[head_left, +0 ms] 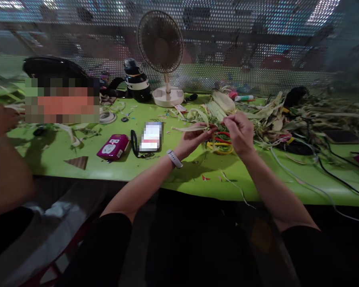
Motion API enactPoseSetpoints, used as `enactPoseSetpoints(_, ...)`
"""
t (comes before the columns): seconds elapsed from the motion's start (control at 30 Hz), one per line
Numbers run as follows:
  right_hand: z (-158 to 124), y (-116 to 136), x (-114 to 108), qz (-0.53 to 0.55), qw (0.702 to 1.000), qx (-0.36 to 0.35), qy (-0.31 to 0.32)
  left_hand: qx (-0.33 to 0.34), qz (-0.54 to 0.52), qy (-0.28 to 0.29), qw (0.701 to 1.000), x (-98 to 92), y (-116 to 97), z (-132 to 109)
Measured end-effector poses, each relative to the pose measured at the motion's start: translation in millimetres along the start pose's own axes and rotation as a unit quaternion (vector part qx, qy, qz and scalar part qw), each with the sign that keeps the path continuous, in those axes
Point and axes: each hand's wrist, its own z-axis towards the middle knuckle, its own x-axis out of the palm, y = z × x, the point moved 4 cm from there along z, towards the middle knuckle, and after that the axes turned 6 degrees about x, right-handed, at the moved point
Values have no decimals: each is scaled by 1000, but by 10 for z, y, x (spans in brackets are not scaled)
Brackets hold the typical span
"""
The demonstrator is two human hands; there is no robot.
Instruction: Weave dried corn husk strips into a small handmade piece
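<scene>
My left hand (194, 140), with a pale watch band on its wrist, is closed on a strip of pale corn husk (187, 128) that sticks out to the left. Close beside it, my right hand (240, 133) is raised with thumb and finger pinched together. What it pinches is too small to make out. Under and between the hands lie red and yellow loops (219, 148), partly covered. Behind them rests a bundle of corn husks (223, 104). A thin pale strip (237, 187) hangs over the table's front edge.
On the green table (131, 169) stand a fan (160, 44), a dark bottle (137, 81) and a magenta power adapter (113, 147). A lit phone (151, 136) lies nearby. Husks (326, 107) and cables (302, 181) spread right. Another person's arm (6, 159) is at left.
</scene>
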Motion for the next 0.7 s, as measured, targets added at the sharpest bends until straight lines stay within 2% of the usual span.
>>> enactPoseSetpoints(0.07, 80, -113, 26, 27, 997, 55, 40, -13, 16, 31, 999, 26, 39, -17)
enactPoseSetpoints(0.17, 95, -270, 165, 101, 972, 162, 137, -25, 44, 57, 997, 52, 86, -31)
enactPoseSetpoints(0.23, 62, -306, 241, 147, 955, 202, 158, -32, 47, 68, 996, 62, 113, -31)
enactPoseSetpoints(0.33, 28, -294, 284, 200, 947, 213, 136, -52, 41, 77, 995, 64, 148, -28)
enactPoseSetpoints(0.47, 53, -300, 254, 215, 954, 182, 108, -60, 44, 69, 995, 52, 126, -34)
enactPoseSetpoints(0.57, 100, -354, 203, 213, 960, 163, 82, -60, 79, 80, 992, 64, 82, -58)
enactPoseSetpoints(0.7, 141, -407, 165, 244, 953, 168, 68, -63, 129, 93, 985, 81, 76, -90)
